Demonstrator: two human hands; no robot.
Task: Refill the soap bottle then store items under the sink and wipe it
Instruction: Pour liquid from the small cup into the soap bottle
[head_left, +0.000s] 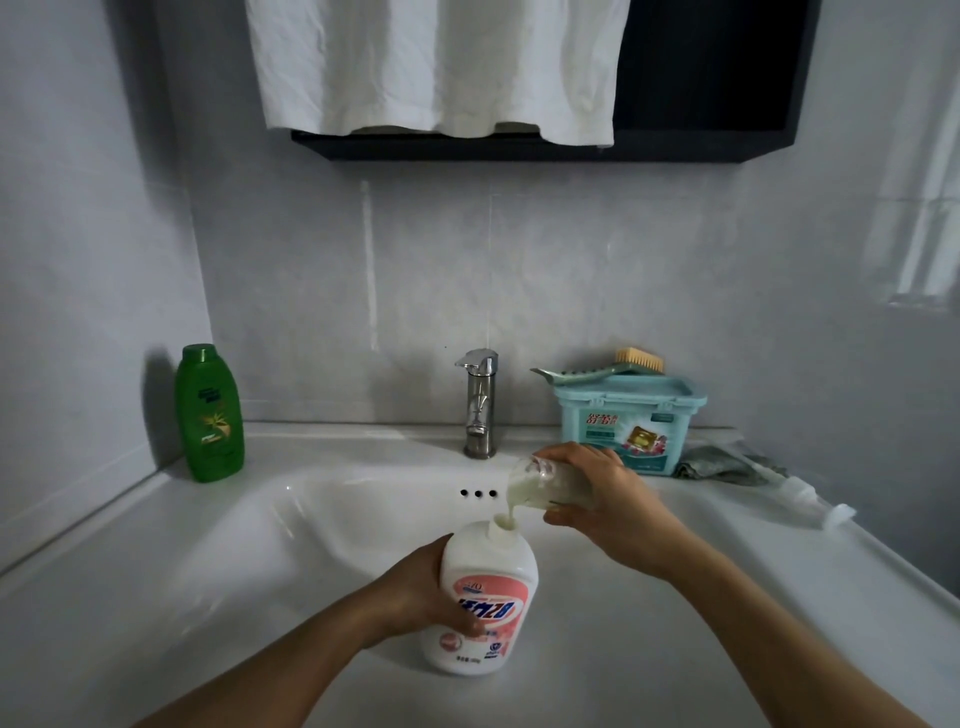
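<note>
Pouring white soap (511, 512) from a tipped clear container (535, 480), a person's right hand (602, 499) curls fingers and thumb around that container, its mouth held just above the open neck of the soap bottle (488, 597). The left hand (426, 592) grips the bottle's side and keeps it upright at the front of the sink (156, 571), apparently so that any spill lands in the bowl. A thin stream joins the two openings, and soap is pooling at the bottle's neck, which suggests a slow tilt is needed.

Behind the hands stands the tap (480, 405). A green bottle (209, 413) sits at the far left corner of the ledge. To the right, a teal lidded box (628, 415) carries a brush (639, 359) on top, with a crumpled grey cloth (719, 465) beside it, likely there for the wiping. Farther right a white pump (810, 499) lies on its side, probably the bottle's removed top. Storing and wiping are not yet done. A white towel (436, 62) hangs above.
</note>
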